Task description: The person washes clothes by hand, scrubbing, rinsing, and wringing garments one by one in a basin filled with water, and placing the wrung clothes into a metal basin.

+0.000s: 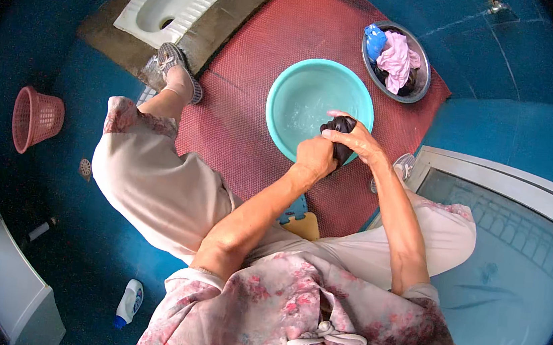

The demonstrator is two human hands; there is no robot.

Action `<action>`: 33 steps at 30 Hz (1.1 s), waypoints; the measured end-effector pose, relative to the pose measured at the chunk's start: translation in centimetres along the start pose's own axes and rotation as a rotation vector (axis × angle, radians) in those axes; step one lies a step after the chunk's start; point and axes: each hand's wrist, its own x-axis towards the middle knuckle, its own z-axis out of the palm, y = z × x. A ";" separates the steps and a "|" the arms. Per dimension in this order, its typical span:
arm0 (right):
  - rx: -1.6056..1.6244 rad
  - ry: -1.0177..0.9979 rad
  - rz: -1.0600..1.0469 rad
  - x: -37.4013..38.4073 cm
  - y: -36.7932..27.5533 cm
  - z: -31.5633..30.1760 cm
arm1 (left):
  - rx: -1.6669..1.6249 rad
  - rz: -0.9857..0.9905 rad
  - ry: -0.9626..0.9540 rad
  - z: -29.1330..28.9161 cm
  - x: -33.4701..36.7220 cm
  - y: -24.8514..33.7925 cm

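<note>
A bunched, twisted dark cloth (pixel 343 127) is gripped between my two hands, above the near right rim of a turquoise basin (pixel 275 105). My left hand (pixel 316 156) is closed in a fist round its lower end. Fingers of my right hand (pixel 358 141) wrap the upper end from the right side. Shallow, clear-looking water (pixel 314 102) lies in the basin. How the cloth is folded inside my grip is hidden.
A metal bowl (pixel 424 80) with pink and blue clothes stands beyond the basin, at the right. The basin rests on a red textured mat (pixel 240 68). A squat toilet (pixel 138 13) is at the far left; a pink basket (pixel 43 114) and a white bottle (pixel 131 299) lie further left.
</note>
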 end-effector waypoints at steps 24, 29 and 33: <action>-0.238 0.668 -0.751 -7.7 -0.3 4.2 | -2.195 -0.574 -0.179 0.7 0.5 -1.1; 1.102 0.654 -0.032 -4.8 4.6 2.1 | -1.719 -0.261 0.326 -0.2 0.6 2.0; 1.224 0.273 0.196 -3.6 4.2 0.9 | -1.128 0.124 0.375 -1.8 0.3 3.0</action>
